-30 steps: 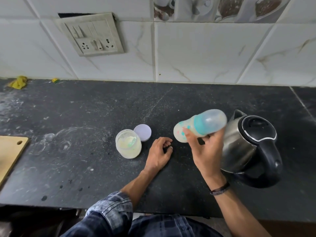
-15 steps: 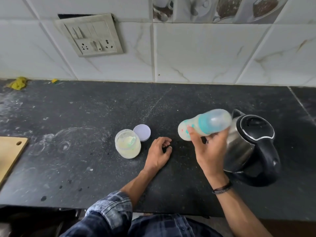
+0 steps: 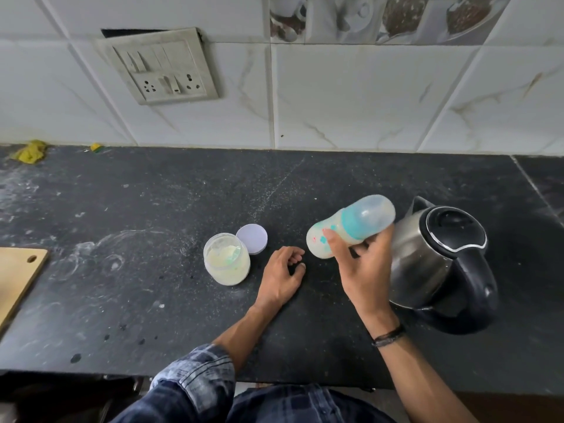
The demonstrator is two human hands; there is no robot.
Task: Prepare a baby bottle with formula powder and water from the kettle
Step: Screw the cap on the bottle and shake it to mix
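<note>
My right hand (image 3: 361, 271) grips a baby bottle (image 3: 351, 225) with a teal collar and clear cap, tilted on its side above the dark counter, cap end up and to the right. The bottle holds pale liquid. A steel kettle (image 3: 427, 257) with a black lid and handle stands just right of that hand. My left hand (image 3: 282, 276) rests on the counter with fingers loosely curled, holding nothing. Left of it stands an open jar of pale formula powder (image 3: 227, 259), with its round white lid (image 3: 252, 238) lying beside it.
The black counter (image 3: 152, 209) is dusted with powder. A wooden board (image 3: 18, 276) sits at the left edge. Yellow scraps (image 3: 30, 151) lie by the tiled wall, where a switch and socket plate (image 3: 161, 67) hangs.
My right hand has shifted the tilted bottle slightly up and to the right and back, a shaking motion. My left hand, the jar and the kettle have stayed put.
</note>
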